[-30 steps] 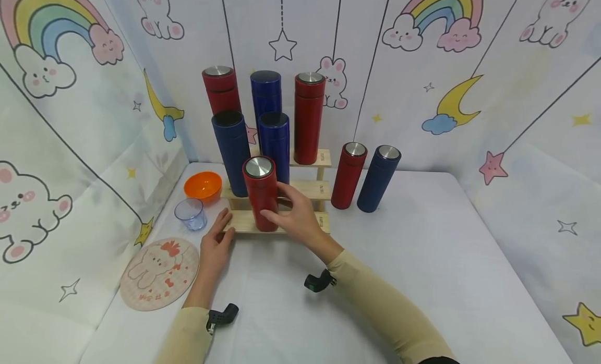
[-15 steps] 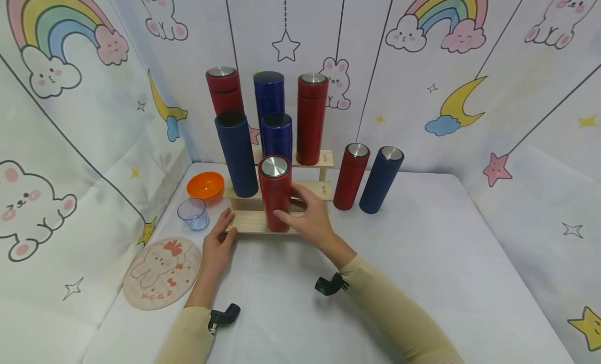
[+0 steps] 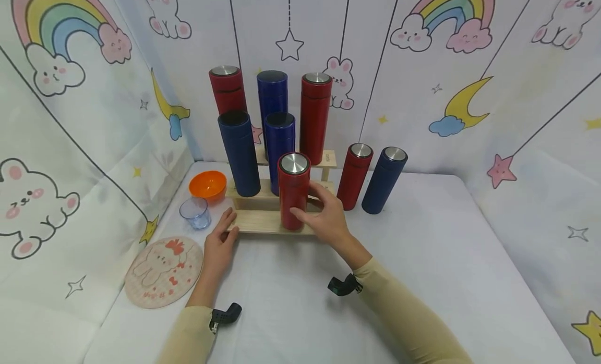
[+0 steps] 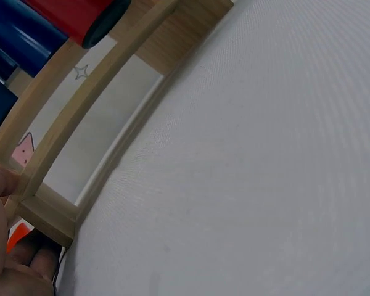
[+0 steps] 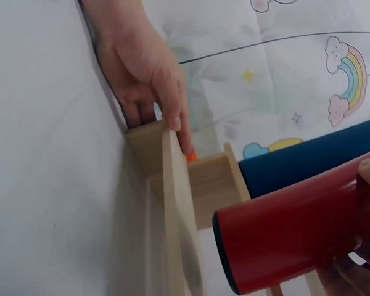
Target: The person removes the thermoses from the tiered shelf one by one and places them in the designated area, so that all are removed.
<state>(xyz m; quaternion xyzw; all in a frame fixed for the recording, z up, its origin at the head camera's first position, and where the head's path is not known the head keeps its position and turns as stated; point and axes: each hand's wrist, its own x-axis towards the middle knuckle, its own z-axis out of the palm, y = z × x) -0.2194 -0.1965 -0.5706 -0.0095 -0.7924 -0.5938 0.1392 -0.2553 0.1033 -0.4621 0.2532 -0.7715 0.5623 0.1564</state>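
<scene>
My right hand point(image 3: 330, 218) grips a red thermos bottle point(image 3: 294, 192) with a silver lid, thumb in front and fingers behind. In the right wrist view the bottle's dark base is close over the lowest step of a tiered wooden rack point(image 3: 255, 221). At the rack's left end, my left hand point(image 3: 219, 248) holds the end of that step between thumb and fingers. On the middle step stand a dark blue bottle point(image 3: 240, 155) and a brighter blue one point(image 3: 279, 145). Behind them, the top step bears a red bottle point(image 3: 227, 90), a blue bottle point(image 3: 272, 93) and another red bottle point(image 3: 315, 119).
Right of the rack, a red bottle point(image 3: 354, 176) and a dark blue bottle point(image 3: 385, 180) stand on the white table. An orange bowl point(image 3: 208, 185), a clear bluish glass point(image 3: 195, 214) and a round rabbit-printed mat point(image 3: 164, 273) lie to the left. A patterned cloth backdrop point(image 3: 422, 93) surrounds the table.
My right hand has moved the red bottle rightward along the lowest step, from near its middle toward its right end. The left hand keeps its hold on the rack; the head view shifts slightly.
</scene>
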